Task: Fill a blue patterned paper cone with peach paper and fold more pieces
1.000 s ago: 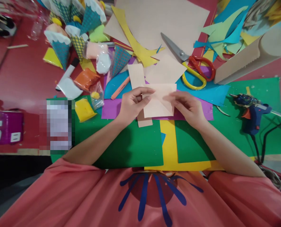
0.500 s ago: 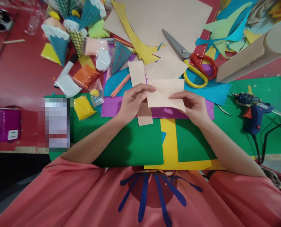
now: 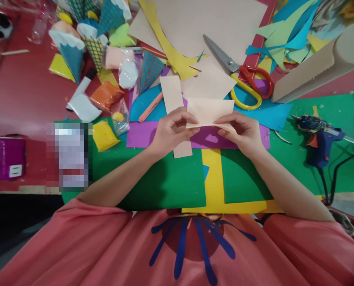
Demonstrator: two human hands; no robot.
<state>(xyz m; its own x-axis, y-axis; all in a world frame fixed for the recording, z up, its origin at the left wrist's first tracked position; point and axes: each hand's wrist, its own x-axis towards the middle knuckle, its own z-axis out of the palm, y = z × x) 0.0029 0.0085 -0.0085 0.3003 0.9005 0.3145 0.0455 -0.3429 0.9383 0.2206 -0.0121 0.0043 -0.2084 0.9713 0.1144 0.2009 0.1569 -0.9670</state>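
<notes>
Between both hands is a small cream piece of paper (image 3: pixel 209 110), its near edge bent up toward me. My left hand (image 3: pixel 174 129) pinches its left end between thumb and fingers. On the right end, my right hand (image 3: pixel 244 129) grips it the same way. Below them lie a longer cream paper strip (image 3: pixel 171 91), partly hidden by my left hand, and a purple sheet (image 3: pixel 208 139). Scissors (image 3: pixel 232 65) with red and yellow handles rest just beyond my right hand. An orange marker (image 3: pixel 151 107) lies beyond my left hand.
Green sheets (image 3: pixel 153 178) cover the near table over a yellow one (image 3: pixel 214 178). A blue glue gun (image 3: pixel 320 147) with its cable lies right, near a rolled cream sheet (image 3: pixel 304 73). Paper cones (image 3: pixel 71 55), clay packets (image 3: pixel 105 135) and a blurred-out rectangular object (image 3: pixel 72 155) are left. Paper scraps (image 3: pixel 284 39) lie far right.
The near edge of the small cream paper has curled upward. My fingers and thumbs have moved inward along it, closer together.
</notes>
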